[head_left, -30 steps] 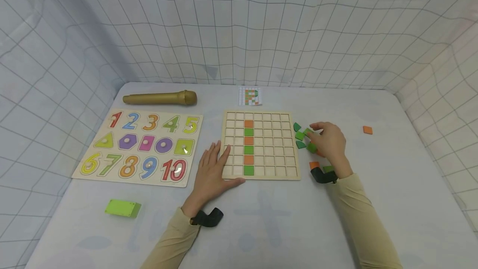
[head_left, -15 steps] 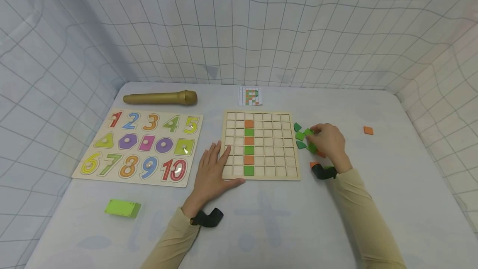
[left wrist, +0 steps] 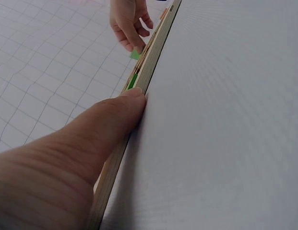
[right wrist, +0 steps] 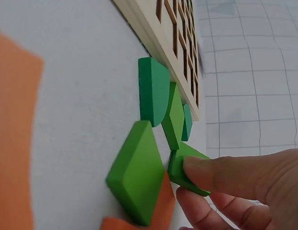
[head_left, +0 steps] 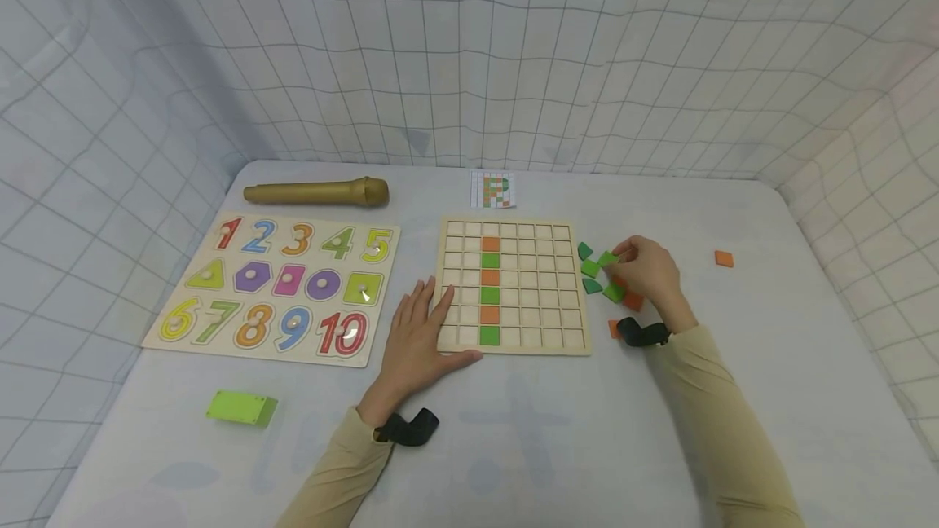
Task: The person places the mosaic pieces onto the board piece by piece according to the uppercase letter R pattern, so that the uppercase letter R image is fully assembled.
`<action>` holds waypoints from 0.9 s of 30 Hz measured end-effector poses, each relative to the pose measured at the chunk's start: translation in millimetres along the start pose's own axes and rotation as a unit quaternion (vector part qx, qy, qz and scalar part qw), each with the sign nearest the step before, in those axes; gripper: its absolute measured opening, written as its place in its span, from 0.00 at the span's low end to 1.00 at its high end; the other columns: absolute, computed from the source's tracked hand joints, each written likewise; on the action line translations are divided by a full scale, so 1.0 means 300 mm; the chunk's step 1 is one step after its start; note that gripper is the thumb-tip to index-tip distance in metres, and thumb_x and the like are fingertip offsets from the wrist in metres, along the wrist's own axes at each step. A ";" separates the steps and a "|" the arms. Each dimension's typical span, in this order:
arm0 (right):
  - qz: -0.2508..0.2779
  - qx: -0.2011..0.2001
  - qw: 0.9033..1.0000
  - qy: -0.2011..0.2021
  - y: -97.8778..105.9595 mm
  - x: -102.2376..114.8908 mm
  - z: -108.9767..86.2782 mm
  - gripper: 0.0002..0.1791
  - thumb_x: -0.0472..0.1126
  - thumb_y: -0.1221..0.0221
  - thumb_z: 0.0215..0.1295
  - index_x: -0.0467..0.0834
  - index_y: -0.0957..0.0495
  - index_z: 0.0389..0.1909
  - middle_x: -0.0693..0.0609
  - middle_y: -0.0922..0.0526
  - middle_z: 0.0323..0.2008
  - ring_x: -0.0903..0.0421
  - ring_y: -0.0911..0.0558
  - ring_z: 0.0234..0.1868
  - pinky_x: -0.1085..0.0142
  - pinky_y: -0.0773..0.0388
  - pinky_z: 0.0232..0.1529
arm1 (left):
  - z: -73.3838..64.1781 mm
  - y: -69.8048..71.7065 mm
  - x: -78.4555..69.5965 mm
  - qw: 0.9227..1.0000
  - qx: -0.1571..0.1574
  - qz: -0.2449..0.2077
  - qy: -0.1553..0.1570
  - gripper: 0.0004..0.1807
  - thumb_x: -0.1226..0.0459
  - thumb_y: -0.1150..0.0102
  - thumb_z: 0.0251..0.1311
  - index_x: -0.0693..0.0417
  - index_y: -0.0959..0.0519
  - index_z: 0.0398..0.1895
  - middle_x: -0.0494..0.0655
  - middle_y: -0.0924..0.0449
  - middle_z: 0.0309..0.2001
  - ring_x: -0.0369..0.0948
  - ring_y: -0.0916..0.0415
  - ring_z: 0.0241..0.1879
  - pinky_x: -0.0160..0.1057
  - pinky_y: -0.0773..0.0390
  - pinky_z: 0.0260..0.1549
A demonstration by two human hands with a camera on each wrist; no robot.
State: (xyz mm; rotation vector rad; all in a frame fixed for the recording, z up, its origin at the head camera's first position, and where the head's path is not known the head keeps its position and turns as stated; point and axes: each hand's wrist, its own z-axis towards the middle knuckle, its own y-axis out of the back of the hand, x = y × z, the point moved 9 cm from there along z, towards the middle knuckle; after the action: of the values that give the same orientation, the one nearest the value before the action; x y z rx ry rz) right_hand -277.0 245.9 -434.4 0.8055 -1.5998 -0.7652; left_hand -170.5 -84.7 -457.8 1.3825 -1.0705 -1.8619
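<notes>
My left hand [head_left: 412,350] rests at the near left corner of a wooden grid board [head_left: 544,297], fingers spread over its left edge. In the left wrist view, the thumb [left wrist: 108,120] lies against the board's front edge. A column of alternating orange and green square tiles [head_left: 490,277] fills part of the grid. Right of the board, my right hand [head_left: 651,274] pinches a green square tile [right wrist: 177,165] between thumb and fingers. Beside that tile lie other green squares [right wrist: 138,170], dark green quarter-round tiles [right wrist: 156,88] and orange tiles [head_left: 634,301].
A number and shape puzzle board [head_left: 273,290] lies on the left, with a gold toy microphone [head_left: 315,192] behind it. A green block [head_left: 240,408] sits nearer. Behind the grid board is a small pattern card [head_left: 493,189]. One orange tile [head_left: 724,258] lies apart at far right.
My right hand has shifted slightly over the loose tiles, and more of the orange ones beneath it now show. The left hand stays where it was on the board.
</notes>
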 end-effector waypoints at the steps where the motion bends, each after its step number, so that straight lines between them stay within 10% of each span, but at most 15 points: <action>1: 0.010 -0.008 1.000 0.001 0.002 -0.001 -0.002 0.15 0.43 0.39 0.60 0.37 0.24 0.42 0.42 0.21 0.36 0.48 0.24 0.32 0.61 0.30 0.30 | 0.000 0.000 0.000 1.000 0.000 0.000 0.000 0.56 0.38 0.33 0.43 0.57 0.43 0.72 0.60 0.52 0.72 0.52 0.63 0.72 0.52 0.62 0.67; 11: 0.095 -0.071 0.987 0.107 0.017 0.138 -0.010 0.12 0.42 0.39 0.63 0.36 0.24 0.38 0.43 0.22 0.33 0.50 0.26 0.32 0.62 0.31 0.30 | -0.001 0.002 -0.001 1.000 0.001 0.003 -0.001 0.56 0.39 0.33 0.43 0.57 0.43 0.72 0.60 0.52 0.72 0.52 0.62 0.72 0.51 0.62 0.67; 27: 0.121 0.010 0.978 0.170 -0.145 0.389 0.042 0.10 0.42 0.35 0.60 0.40 0.21 0.36 0.47 0.18 0.32 0.52 0.27 0.26 0.63 0.33 0.26 | 0.002 0.002 -0.004 1.000 -0.004 0.005 -0.004 0.56 0.38 0.32 0.42 0.57 0.42 0.72 0.60 0.52 0.72 0.53 0.62 0.72 0.52 0.61 0.67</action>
State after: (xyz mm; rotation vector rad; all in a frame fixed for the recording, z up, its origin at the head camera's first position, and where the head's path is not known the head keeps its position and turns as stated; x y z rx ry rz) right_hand -300.7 125.7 -409.2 0.6964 -1.3656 -0.4113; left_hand -170.7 -83.9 -456.5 1.3634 -1.0708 -1.8634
